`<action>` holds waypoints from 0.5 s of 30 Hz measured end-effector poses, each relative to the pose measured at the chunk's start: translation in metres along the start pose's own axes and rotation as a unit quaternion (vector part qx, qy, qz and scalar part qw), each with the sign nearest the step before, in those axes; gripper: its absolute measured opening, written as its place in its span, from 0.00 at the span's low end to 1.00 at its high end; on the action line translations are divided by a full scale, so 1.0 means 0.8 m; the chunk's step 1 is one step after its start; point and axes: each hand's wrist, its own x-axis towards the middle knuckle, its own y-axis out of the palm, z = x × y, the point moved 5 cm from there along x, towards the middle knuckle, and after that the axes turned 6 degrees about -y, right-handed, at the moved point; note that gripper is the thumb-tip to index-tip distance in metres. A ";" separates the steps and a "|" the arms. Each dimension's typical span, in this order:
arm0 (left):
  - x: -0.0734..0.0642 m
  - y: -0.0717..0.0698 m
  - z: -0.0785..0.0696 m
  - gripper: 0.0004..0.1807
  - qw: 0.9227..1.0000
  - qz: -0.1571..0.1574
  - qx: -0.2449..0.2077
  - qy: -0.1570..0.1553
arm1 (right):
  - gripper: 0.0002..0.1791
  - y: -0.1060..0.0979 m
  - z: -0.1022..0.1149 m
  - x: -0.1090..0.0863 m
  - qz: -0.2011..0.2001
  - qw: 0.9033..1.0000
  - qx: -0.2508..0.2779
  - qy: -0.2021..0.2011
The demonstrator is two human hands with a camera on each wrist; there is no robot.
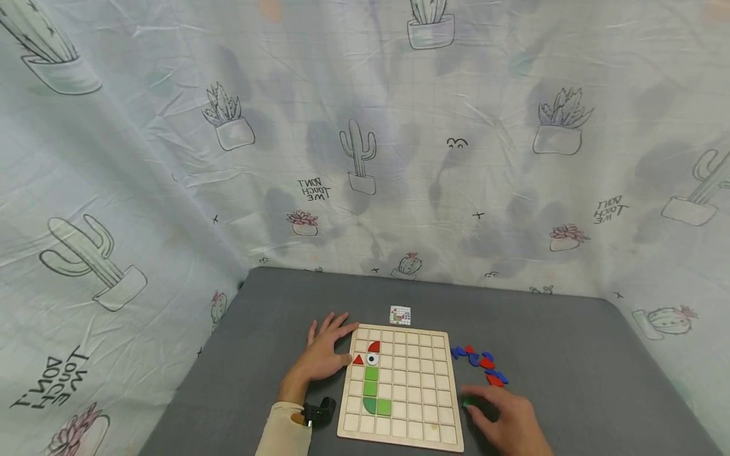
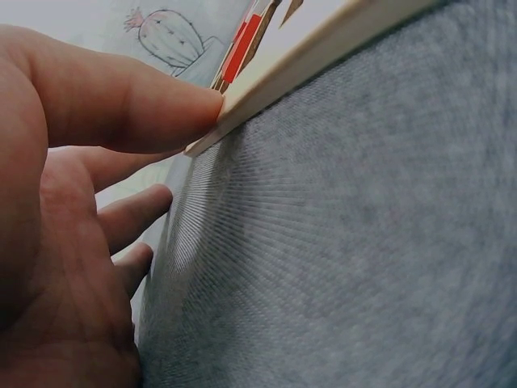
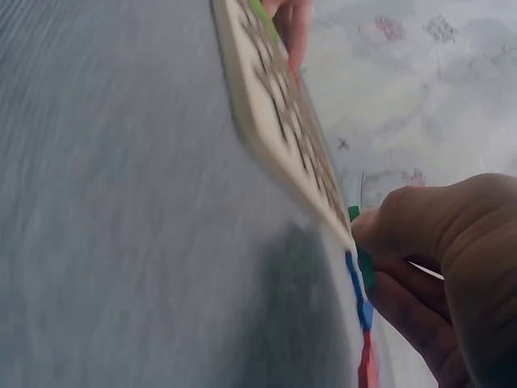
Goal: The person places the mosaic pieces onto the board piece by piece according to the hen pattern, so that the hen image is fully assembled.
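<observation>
A wooden grid board (image 1: 414,389) lies on the grey table. On its left side sit a red quarter-round piece (image 1: 374,347), a red triangle (image 1: 358,360), a round eye piece (image 1: 372,359), several green squares (image 1: 371,373) and a green quarter-round piece (image 1: 369,405). My left hand (image 1: 322,354) is at the board's left edge, thumb and index fingertip touching it, the other fingers spread. Just off the lower right edge, my right hand (image 1: 504,418) pinches a green piece (image 3: 365,267) between thumb and fingers; its full outline is hidden.
Several loose blue and red pieces (image 1: 486,363) lie right of the board. A small printed pattern card (image 1: 400,315) lies beyond its far edge. A black wrist device (image 1: 320,413) is on the left wrist. A cactus-print curtain (image 1: 365,158) surrounds the table.
</observation>
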 end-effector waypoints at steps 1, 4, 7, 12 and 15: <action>0.000 0.000 0.000 0.39 1.000 0.000 -0.002 0.001 | 0.28 0.001 0.003 0.002 -0.003 1.000 0.010 -0.016; 0.001 -0.001 0.000 0.39 1.000 0.000 -0.003 0.001 | 0.29 0.006 0.014 0.010 -0.011 0.996 0.051 -0.074; 0.000 -0.002 -0.001 0.39 1.000 0.002 -0.003 0.000 | 0.29 0.016 0.027 0.017 0.000 0.988 0.105 -0.117; -0.001 -0.002 -0.001 0.39 1.000 0.003 -0.002 -0.001 | 0.23 0.038 0.047 0.030 0.043 0.976 0.169 -0.134; -0.001 -0.001 -0.001 0.39 1.000 0.004 -0.002 -0.001 | 0.22 0.051 0.057 0.036 0.065 0.971 0.184 -0.138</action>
